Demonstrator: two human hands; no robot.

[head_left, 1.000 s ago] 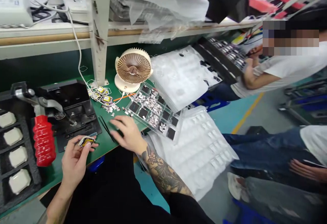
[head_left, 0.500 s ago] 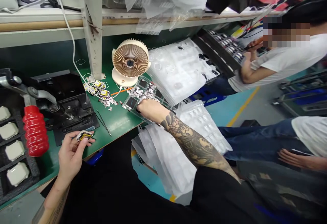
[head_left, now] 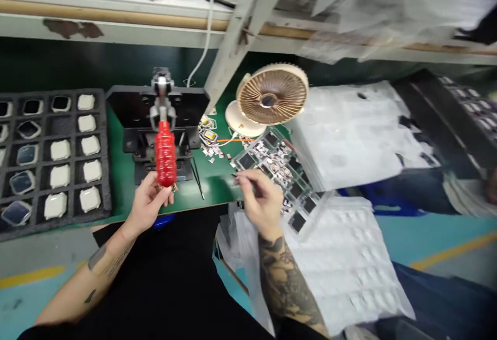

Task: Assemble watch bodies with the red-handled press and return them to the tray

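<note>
My left hand (head_left: 149, 203) is closed on a small watch-like part, now mostly hidden behind the red handle (head_left: 165, 156) of a black press (head_left: 135, 141). Over the green table's front edge, my right hand (head_left: 261, 195) pinches a small dark piece (head_left: 236, 177). Beside it lies a clear tray (head_left: 298, 187) with dark square parts and a heap of small whitish pieces (head_left: 274, 161). Tweezers (head_left: 197, 178) rest on the table between my hands. Behind them are yellow-centred parts with pale frames (head_left: 208, 135).
At left, a dark foam tray (head_left: 104, 174) holds white and dark-faced cases. A cream fan (head_left: 272, 94) stands behind the clear tray. White plastic trays (head_left: 341, 138) are stacked at right, more lie lower (head_left: 349, 257). A shelf post (head_left: 233, 45) rises behind the press.
The view has swung left. My right hand has lifted off the heap in the clear tray and moved towards my left hand, with a small piece pinched. My left hand is now beneath the red handle.
</note>
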